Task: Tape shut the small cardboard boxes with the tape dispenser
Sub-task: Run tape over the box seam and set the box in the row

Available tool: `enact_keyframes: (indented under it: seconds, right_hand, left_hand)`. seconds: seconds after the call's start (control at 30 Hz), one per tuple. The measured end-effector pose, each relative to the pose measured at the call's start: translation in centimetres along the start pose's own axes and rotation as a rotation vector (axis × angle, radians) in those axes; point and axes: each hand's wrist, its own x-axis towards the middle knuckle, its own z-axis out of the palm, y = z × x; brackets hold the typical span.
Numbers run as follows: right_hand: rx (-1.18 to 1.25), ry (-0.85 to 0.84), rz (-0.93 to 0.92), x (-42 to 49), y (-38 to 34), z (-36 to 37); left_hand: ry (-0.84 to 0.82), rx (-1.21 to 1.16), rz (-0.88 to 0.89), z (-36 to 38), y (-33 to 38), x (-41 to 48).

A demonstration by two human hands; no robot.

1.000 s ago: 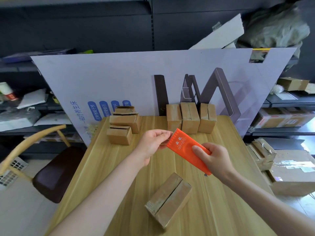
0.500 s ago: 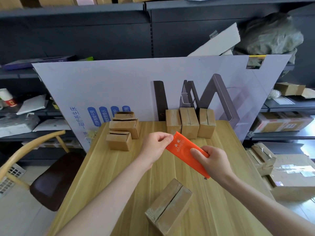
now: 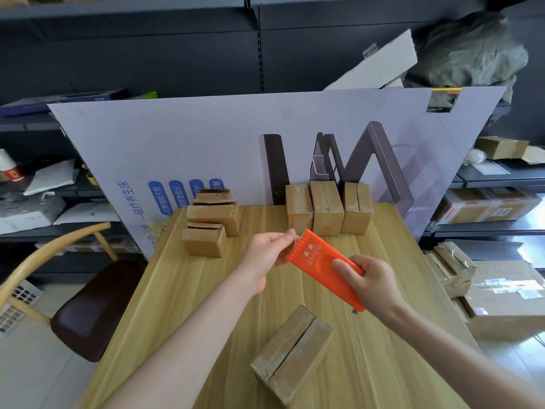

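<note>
My right hand (image 3: pixel 372 284) grips an orange tape dispenser (image 3: pixel 318 259) above the middle of the wooden table (image 3: pixel 182 290). At the dispenser's toothed far end, my left hand (image 3: pixel 267 255) pinches the clear tape end. A small cardboard box (image 3: pixel 292 354) lies on the table near me, below both hands, its top flaps closed with a gap along the seam. Three small boxes (image 3: pixel 327 208) stand in a row at the table's far edge. Another three boxes (image 3: pixel 211 222) are piled at the far left.
A large lilac printed board (image 3: pixel 236 143) leans upright behind the table. A wooden chair with a dark seat (image 3: pixel 88 305) stands at the left. Bigger taped cartons (image 3: pixel 501 293) sit on the floor at the right. Dark shelves with packages line the back.
Both hands with the dispenser have shifted slightly; my left fingers now pinch the tape end at the dispenser's toothed edge. The view has tilted a little. The boxes have not moved.
</note>
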Motion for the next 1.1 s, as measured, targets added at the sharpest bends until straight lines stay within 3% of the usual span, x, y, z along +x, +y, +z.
enact_keyframes:
  seconds: [0.2, 0.53, 0.8, 1.1]
  right_hand:
    - [0.068, -0.041, 0.007, 0.1, 0.0, -0.2]
    - [-0.089, -0.007, -0.017, 0.3, -0.1, 0.8]
    - [-0.211, 0.006, -0.014, 0.1, -0.4, 0.6]
    - [-0.374, 0.029, 0.037, -0.4, -0.4, 1.5]
  left_hand:
    - [-0.054, -0.21, -0.209, -0.7, 0.2, 0.5]
    - [0.176, 0.017, -0.145, -0.2, 0.2, 1.2]
    - [0.164, 0.144, -0.083, -0.4, -0.2, 1.3]
    - [0.214, 0.165, -0.158, 0.2, -2.4, 2.8]
